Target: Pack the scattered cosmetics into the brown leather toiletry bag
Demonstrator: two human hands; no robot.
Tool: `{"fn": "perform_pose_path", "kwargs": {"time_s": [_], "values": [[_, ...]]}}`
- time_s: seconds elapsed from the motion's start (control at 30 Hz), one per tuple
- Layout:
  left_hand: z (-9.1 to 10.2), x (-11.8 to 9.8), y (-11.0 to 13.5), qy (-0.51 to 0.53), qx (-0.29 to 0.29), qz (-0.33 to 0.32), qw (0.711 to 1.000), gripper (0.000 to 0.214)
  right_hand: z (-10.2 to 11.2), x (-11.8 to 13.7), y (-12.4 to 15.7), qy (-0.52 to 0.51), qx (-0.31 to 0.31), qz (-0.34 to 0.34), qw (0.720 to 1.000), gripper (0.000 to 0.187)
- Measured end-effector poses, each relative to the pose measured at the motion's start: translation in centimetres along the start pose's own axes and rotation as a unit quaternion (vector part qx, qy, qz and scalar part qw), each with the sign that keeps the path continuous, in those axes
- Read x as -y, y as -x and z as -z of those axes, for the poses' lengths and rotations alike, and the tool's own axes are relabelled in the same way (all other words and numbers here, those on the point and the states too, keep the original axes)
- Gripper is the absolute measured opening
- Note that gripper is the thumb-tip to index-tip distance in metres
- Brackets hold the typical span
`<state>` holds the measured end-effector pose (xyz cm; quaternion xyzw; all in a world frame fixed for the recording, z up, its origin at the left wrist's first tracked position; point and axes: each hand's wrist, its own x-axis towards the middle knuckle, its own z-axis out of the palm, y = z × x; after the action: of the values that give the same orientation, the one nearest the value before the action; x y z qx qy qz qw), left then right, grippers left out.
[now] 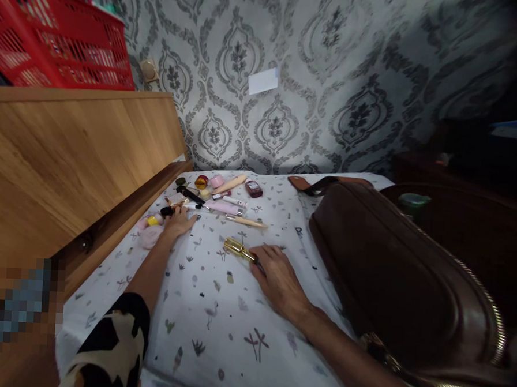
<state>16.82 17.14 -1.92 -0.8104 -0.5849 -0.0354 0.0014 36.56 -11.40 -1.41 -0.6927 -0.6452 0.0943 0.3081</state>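
Observation:
My right hand (pixel 280 278) lies on the white patterned sheet (pixel 217 324) with its fingers closed round the end of a gold makeup tube (pixel 237 249). My left hand (pixel 178 223) reaches forward and rests with its fingers apart at the edge of a pile of cosmetics (pixel 217 200): small pots, a pink tube, a brush and a wooden-handled brush (pixel 244 220). Its fingertips touch a black item in the pile, and I cannot tell whether they grip it.
A large brown bag (pixel 392 281) with a gold zip lies on the right of the sheet. A wooden headboard (pixel 69 160) runs along the left, with a red plastic basket (pixel 58 38) on top. Patterned grey wallpaper stands behind.

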Motion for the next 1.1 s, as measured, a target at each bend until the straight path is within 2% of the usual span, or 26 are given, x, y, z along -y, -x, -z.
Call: {"fn": "perform_pose_path", "kwargs": {"time_s": [0.27, 0.4, 0.57, 0.7, 0.83, 1.0, 1.1], "values": [[0.0, -0.3, 0.4, 0.019, -0.016, 0.000, 1.000, 0.055, -0.6, -0.7, -0.1, 0.002, -0.018, 0.025, 1.000, 0.022], [-0.3, -0.5, 2.5, 0.023, -0.043, -0.036, 0.998, 0.048, -0.9, -0.9, 0.2, 0.009, -0.024, 0.030, 0.999, 0.024], [-0.3, 0.3, 6.0, 0.023, -0.061, -0.093, 0.994, 0.039, -1.4, -1.0, 1.1, 0.014, -0.040, 0.059, 0.997, 0.027], [0.1, 1.0, 7.4, 0.020, -0.063, -0.109, 0.992, 0.038, -1.6, -0.9, 2.0, 0.018, -0.058, 0.083, 0.995, 0.032], [0.7, 0.8, 7.6, 0.023, -0.056, -0.134, 0.989, 0.040, -1.5, -0.8, 2.3, 0.027, -0.062, 0.101, 0.993, 0.035], [0.9, -1.0, 7.0, 0.037, -0.028, -0.212, 0.976, 0.042, -1.5, -0.6, 2.3, 0.026, -0.053, 0.089, 0.994, 0.033], [1.0, -1.9, 6.5, 0.038, -0.023, -0.220, 0.974, 0.043, -1.6, -0.7, 2.3, 0.030, -0.049, 0.091, 0.994, 0.034]]}}
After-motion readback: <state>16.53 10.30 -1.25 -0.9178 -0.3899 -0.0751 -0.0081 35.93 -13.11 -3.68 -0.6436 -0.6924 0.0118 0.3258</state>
